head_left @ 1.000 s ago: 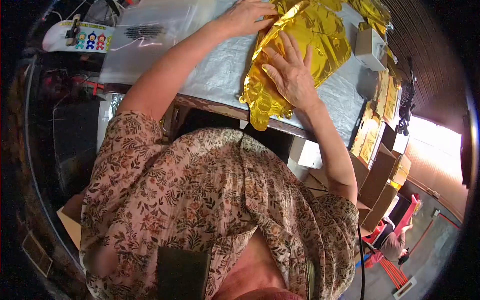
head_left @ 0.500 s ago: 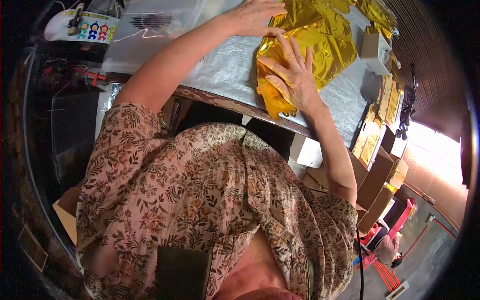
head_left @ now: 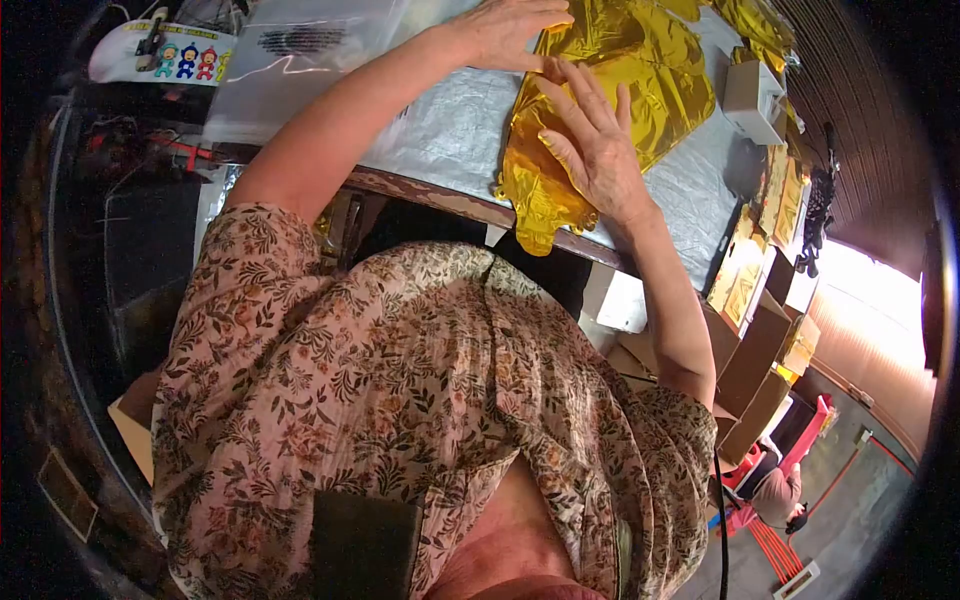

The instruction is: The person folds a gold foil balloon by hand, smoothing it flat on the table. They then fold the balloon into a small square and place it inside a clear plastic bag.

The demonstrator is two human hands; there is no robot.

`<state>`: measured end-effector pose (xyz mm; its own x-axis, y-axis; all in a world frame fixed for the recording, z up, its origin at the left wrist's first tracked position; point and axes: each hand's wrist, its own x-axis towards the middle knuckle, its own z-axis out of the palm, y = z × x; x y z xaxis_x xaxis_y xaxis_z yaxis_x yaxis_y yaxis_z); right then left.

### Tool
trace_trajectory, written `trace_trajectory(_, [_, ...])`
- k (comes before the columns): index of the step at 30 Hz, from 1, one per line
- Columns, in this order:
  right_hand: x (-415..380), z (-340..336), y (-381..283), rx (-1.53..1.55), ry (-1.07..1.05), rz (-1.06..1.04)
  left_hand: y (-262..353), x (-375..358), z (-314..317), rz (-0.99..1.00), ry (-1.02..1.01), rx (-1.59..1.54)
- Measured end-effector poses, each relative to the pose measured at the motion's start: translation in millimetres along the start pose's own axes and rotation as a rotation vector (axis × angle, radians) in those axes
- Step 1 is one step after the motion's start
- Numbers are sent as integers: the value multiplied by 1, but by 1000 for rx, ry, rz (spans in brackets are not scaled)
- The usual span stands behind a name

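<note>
A shiny gold foil piece (head_left: 640, 75) lies wrinkled on the silver-covered table (head_left: 450, 130). Its lower end is crumpled and hangs a little over the table's near edge. My left hand (head_left: 508, 35) reaches in from the left with fingers stretched out, their tips at the foil's left edge. Over the middle of the foil, my right hand (head_left: 600, 155) is open, palm down, fingers apart, its fingertips close to those of the left. Whether the right palm presses on the foil is hard to tell.
Clear plastic sheeting (head_left: 310, 70) covers the table's left part. A white box (head_left: 752, 103) stands right of the foil, with more gold foil (head_left: 755, 35) behind it. Cardboard boxes (head_left: 755, 370) are at the right; farther off is another person (head_left: 775, 497).
The foil's lower end has shifted left and bunched up, hanging lower over the edge. My right hand has moved slightly, its fingers less bent. My left hand is nearly in the same place.
</note>
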<state>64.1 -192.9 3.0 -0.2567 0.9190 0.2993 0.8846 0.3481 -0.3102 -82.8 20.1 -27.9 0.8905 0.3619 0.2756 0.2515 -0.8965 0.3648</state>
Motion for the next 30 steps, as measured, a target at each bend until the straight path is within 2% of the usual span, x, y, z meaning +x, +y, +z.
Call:
trace_trajectory(3, [9,-4,-7,-150,-59,-56,-8,2,7,6,14,-24])
trace_trajectory(5, [12,-6,-8,-166,-95,-92,-13,0,12,51,33,44])
trace_trajectory(7, [13,-6,-9,-181,-132,-134,-5,1,6,17,10,9])
trace_trajectory(11, [3,-6,-18,-30,-195,-170,14,-3,-15,-59,-57,0])
trace_trajectory(17, [-18,-18,-29,259,-321,-210,10,-2,-9,-50,-43,-3])
trace_trajectory(19, [-24,-18,-28,201,-145,-28,6,-1,-6,-46,-39,-6])
trace_trajectory(20, [-24,-16,-27,200,-144,-26,5,0,-4,-40,-39,-9])
trace_trajectory(22, [-24,-12,-24,-42,-92,61,6,0,-5,-29,-35,6])
trace_trajectory(26, [-20,-3,-25,-116,-132,69,7,0,-6,-25,-23,-12])
trace_trajectory(30, [-19,-2,-28,-174,-215,-43,3,0,-2,-15,-9,8])
